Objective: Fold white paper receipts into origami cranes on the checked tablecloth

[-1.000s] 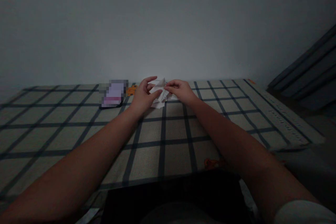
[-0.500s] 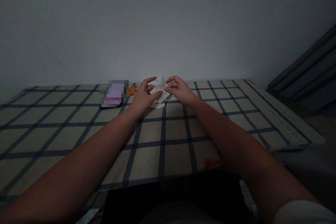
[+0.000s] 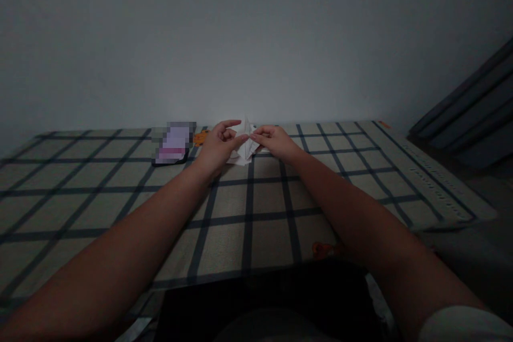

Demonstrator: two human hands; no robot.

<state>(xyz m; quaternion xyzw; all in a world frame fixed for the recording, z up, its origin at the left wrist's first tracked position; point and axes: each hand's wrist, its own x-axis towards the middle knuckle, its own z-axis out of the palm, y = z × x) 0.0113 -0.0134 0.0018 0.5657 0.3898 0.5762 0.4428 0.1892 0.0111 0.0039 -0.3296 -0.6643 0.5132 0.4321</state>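
A small folded white paper point(image 3: 244, 148) sits far out on a checked cloth point(image 3: 248, 208), near the wall. Both my arms are stretched toward it. My left hand point(image 3: 218, 144) pinches the paper's left side between thumb and fingers. Closed on the right side is my right hand point(image 3: 274, 140), its fingertips meeting the left hand's over the paper's top point. Part of the paper is hidden by my fingers.
A phone with a lit, blurred screen point(image 3: 173, 143) lies left of my left hand. A small orange thing point(image 3: 200, 138) lies between phone and paper. Another orange object point(image 3: 326, 248) rests at the cloth's near edge. A dark slanted panel point(image 3: 468, 112) stands at the right.
My hands have drawn together over the paper, which has gone from a looser crumpled shape to a tighter fold with a point sticking up. The arms have hardly moved.
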